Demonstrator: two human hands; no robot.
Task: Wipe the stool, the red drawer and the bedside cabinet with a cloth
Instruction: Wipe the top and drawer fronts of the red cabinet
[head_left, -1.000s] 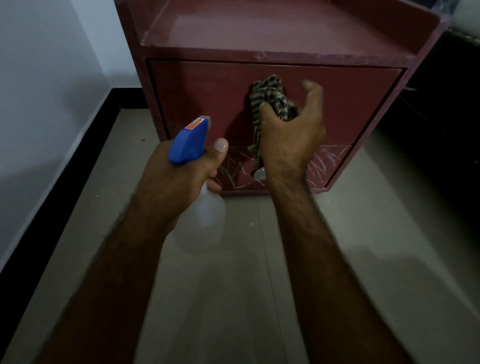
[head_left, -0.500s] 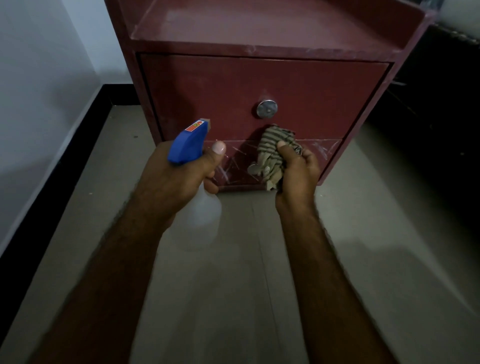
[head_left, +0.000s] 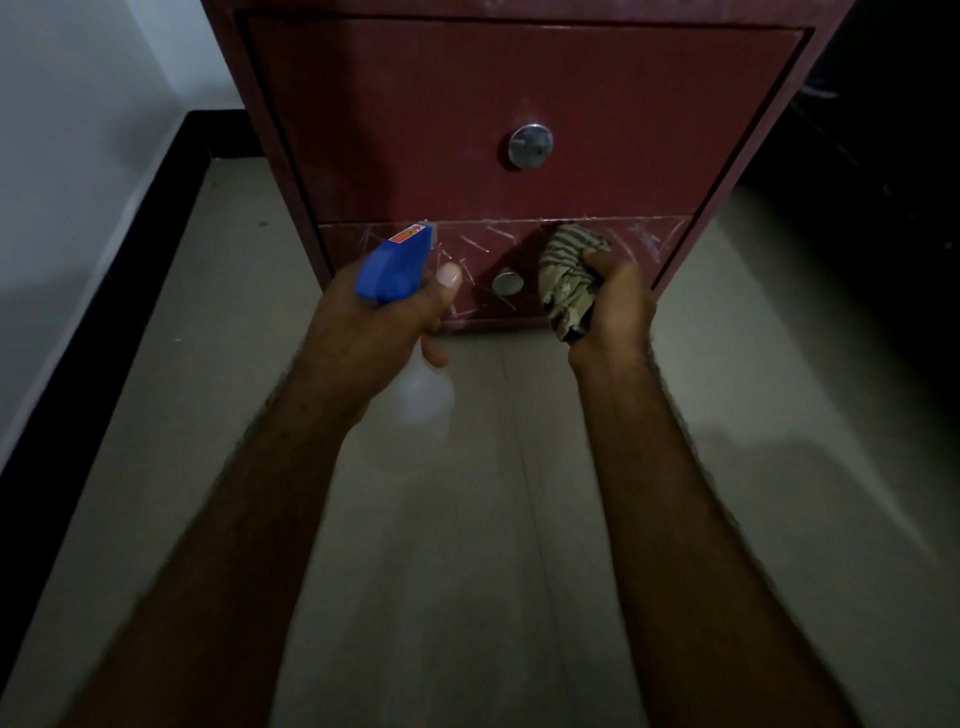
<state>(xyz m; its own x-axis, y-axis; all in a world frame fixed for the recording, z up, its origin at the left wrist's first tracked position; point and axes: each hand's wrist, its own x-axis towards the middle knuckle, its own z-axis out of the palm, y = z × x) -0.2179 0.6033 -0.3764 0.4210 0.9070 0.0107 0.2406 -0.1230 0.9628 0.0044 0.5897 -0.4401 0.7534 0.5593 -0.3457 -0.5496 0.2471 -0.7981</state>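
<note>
Striped cloth (head_left: 569, 280) against scratched lower drawer (head_left: 498, 270)

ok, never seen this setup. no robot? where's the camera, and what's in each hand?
No robot here: a person is working with bare hands. The only camera sits on the person's head and looks forward and down, so you see both forearms reaching away from you.

The left hand grips a spray bottle with a blue head and a clear body. The right hand grips a bunched striped cloth in front of the lower drawer. I cannot tell whether the cloth touches it.

Both hands are at a red cabinet that stands on a pale floor. It has an upper drawer and the scratched lower one, each with a round metal knob. Both drawers look closed.
</note>
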